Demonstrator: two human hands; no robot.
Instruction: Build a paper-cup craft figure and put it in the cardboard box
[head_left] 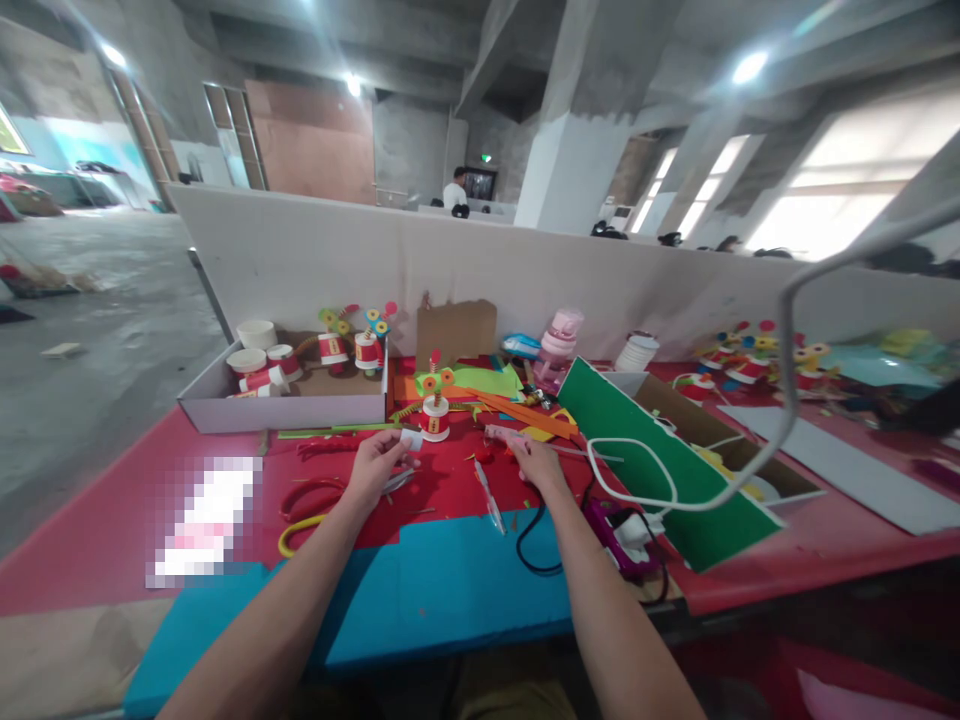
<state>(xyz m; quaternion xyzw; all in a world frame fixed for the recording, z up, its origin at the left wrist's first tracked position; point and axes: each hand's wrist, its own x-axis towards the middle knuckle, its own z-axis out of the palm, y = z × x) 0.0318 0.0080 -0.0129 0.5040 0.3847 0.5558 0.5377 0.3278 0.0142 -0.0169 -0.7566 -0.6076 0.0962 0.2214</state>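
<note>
My left hand [382,463] pinches a small whitish piece [411,440] between thumb and fingers, left of centre. My right hand [534,460] is wrapped round a pink glue gun [508,436], its nozzle pointing left. Between and beyond both hands stands a red and white paper-cup figure [434,420] with a green piece and orange round eyes on top. A clear pen [490,496] lies on the red cloth between my forearms. Near my left wrist are scissors with red and yellow handles [300,535].
A white box [285,412] at the left holds cups and figures. Green board [667,465] and a white cable [784,400] are at the right, beside a purple power strip [619,540]. Blue board [450,585] lies in front. A pink bottle [559,345] stands by the partition.
</note>
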